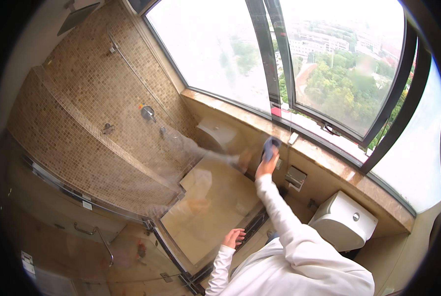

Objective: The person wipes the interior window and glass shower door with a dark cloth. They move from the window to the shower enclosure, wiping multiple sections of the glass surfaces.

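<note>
My right arm, in a white sleeve, stretches up to the edge of a clear glass shower panel [230, 190]. In my right hand [267, 165] is a bunched grey-blue cloth [271, 147], pressed to the glass just below the window sill, next to a small metal clip [293, 138]. The arm's reflection shows in the glass. My left hand [233, 238] hangs lower down, near the foot of the panel, with fingers apart and slightly bent, holding nothing.
A white toilet [344, 220] stands at the right, with a metal paper holder [296, 176] on the wall beside it. A stone sill [329, 160] runs under the open window [348, 74]. Behind the glass are a shower valve [148, 113] and mosaic tiles; a glass door handle [104, 246] is at lower left.
</note>
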The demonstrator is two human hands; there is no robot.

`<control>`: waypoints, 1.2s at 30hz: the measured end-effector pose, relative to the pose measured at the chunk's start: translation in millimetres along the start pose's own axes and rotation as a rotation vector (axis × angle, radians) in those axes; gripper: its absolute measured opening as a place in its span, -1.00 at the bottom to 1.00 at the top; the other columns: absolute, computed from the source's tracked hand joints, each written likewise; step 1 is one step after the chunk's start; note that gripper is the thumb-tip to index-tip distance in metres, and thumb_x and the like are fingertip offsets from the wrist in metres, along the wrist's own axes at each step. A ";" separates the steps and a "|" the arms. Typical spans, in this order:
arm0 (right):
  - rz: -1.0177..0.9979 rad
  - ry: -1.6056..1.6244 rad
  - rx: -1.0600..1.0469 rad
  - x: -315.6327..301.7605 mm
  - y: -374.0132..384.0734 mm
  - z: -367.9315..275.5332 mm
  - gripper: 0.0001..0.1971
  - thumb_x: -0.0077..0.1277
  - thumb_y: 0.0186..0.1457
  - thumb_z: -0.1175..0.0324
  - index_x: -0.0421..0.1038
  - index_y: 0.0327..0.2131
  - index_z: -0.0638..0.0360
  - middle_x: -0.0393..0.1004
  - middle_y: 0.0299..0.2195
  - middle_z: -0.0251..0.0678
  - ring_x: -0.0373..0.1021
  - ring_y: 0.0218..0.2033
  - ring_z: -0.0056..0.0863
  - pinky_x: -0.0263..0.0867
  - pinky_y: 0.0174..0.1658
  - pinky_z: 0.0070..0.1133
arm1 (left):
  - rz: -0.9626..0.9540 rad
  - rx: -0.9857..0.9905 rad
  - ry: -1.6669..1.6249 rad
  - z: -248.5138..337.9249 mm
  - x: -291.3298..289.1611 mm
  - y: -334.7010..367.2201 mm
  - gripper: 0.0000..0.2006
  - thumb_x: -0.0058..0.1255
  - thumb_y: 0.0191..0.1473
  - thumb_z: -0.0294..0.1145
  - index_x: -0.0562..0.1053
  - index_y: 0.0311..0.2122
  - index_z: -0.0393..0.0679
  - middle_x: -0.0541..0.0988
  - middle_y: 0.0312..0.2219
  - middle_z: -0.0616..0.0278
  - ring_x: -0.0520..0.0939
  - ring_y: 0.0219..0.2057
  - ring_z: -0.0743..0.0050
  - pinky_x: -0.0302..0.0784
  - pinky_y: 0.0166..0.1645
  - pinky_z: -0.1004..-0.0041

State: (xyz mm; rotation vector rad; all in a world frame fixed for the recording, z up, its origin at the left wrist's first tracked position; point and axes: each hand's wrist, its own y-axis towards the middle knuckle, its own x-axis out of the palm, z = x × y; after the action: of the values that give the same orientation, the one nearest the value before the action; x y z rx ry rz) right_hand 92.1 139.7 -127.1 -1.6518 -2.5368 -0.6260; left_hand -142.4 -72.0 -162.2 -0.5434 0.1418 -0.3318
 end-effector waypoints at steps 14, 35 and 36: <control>-0.132 0.186 0.881 -45.8 -72.7 112.8 -0.37 -0.13 -0.06 0.33 -0.02 0.14 0.10 0.32 -0.10 -0.13 0.30 -0.12 -0.28 0.21 -0.03 -0.49 | 0.214 0.220 0.100 47.3 55.6 50.3 -0.75 -0.23 0.14 -0.24 0.46 -0.23 -0.11 0.52 -0.56 0.35 0.54 -0.50 0.60 0.42 -0.41 0.59; -0.198 0.392 -0.123 28.8 52.7 -101.2 -0.65 -0.22 0.12 0.58 0.23 0.01 0.19 0.31 -0.06 -0.23 0.23 -0.03 -0.40 0.08 0.08 -0.56 | 0.230 0.127 -0.062 7.1 -9.0 -49.5 -0.73 -0.19 0.15 -0.19 0.43 -0.15 -0.08 0.56 -0.41 0.26 0.54 -0.41 0.58 0.50 -0.32 0.52; -0.239 0.331 -0.219 37.1 54.8 -156.4 -0.63 -0.22 0.05 0.62 0.27 -0.03 0.21 0.33 -0.14 -0.21 0.27 -0.11 -0.36 0.13 0.02 -0.56 | 0.220 0.124 -0.100 -3.1 -16.0 -54.5 -0.73 -0.19 0.15 -0.19 0.43 -0.15 -0.08 0.56 -0.41 0.26 0.54 -0.40 0.57 0.51 -0.32 0.50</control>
State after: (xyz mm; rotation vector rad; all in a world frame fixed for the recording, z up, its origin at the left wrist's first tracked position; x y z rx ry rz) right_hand 97.5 134.8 42.5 -1.1759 -2.5036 -1.1280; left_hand -172.8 -111.8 -135.3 -0.4165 0.0827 -0.0980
